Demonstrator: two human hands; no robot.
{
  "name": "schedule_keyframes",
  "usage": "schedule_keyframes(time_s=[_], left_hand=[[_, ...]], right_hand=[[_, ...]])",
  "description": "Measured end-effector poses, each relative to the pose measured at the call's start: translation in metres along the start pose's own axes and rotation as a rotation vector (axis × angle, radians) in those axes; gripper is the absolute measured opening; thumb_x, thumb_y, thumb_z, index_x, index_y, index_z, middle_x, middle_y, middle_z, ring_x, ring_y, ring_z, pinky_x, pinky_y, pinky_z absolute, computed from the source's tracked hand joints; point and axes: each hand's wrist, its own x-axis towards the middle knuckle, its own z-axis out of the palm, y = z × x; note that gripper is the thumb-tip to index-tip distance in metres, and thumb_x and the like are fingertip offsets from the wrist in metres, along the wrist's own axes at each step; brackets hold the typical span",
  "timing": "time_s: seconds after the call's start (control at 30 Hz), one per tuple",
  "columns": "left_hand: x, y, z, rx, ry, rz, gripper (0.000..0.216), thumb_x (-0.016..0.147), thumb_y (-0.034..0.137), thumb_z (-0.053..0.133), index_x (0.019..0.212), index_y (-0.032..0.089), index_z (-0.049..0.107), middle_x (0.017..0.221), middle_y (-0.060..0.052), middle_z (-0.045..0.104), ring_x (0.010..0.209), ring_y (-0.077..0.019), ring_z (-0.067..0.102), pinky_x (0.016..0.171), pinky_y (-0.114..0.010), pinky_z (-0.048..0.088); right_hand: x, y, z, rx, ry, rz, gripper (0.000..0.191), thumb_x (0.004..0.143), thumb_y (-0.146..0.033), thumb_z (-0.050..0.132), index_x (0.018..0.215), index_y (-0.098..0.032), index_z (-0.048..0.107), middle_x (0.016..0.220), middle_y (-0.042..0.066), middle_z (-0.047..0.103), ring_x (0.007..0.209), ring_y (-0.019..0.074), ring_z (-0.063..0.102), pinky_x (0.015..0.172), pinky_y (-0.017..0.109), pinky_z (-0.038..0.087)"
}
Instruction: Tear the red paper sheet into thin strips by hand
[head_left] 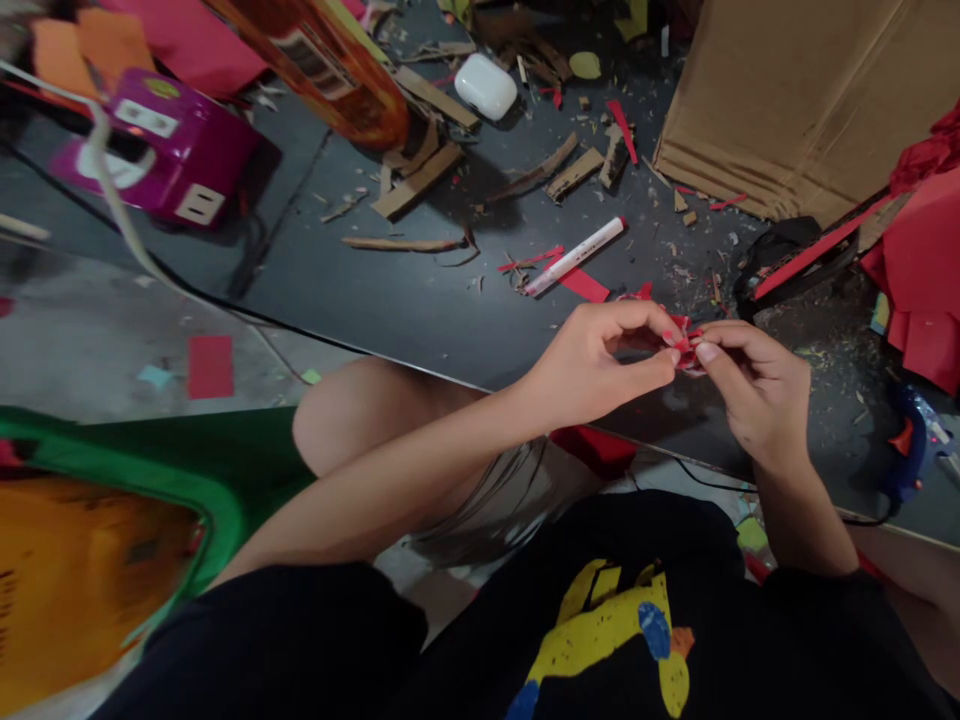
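Observation:
Near the table's front edge, my left hand (589,362) pinches a small crumpled piece of red paper (682,345) between thumb and fingers. From the other side my right hand (769,390) grips the same red paper with thumb and forefinger. The paper's exact shape is partly hidden by my fingertips. Just beyond my hands, a white marker with a red cap (581,255) lies across a red paper strip (585,284).
Cardboard scraps (420,180) litter the dark table (337,310). A bottle (337,70), white earbud case (486,86) and purple socket block (165,145) stand at left and back. Large cardboard (810,100), red paper (926,270) and a blue glue gun (911,450) are at right.

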Motion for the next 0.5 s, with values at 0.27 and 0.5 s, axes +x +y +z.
schedule_keyframes(time_s=[0.27, 0.5], left_hand=[[-0.0009, -0.0013, 0.0005, -0.016, -0.002, 0.011, 0.004, 0.073, 0.013, 0.062, 0.072, 0.015, 0.059, 0.074, 0.0, 0.065, 0.071, -0.0078, 0.06, 0.069, -0.018, 0.05], [-0.0013, -0.0008, -0.0001, -0.06, -0.013, 0.017, 0.009, 0.073, 0.015, 0.063, 0.071, 0.016, 0.054, 0.081, -0.002, 0.066, 0.076, -0.0106, 0.06, 0.073, -0.023, 0.05]], right_hand=[[0.002, 0.0009, 0.0027, 0.044, 0.049, -0.009, 0.01, 0.081, -0.012, 0.064, 0.078, -0.022, 0.067, 0.076, -0.004, 0.071, 0.069, 0.008, 0.067, 0.063, 0.018, 0.058], [0.0019, 0.0072, 0.002, 0.136, 0.116, -0.03, 0.003, 0.084, -0.021, 0.065, 0.08, -0.021, 0.066, 0.076, -0.004, 0.069, 0.062, 0.0085, 0.068, 0.061, 0.02, 0.06]])
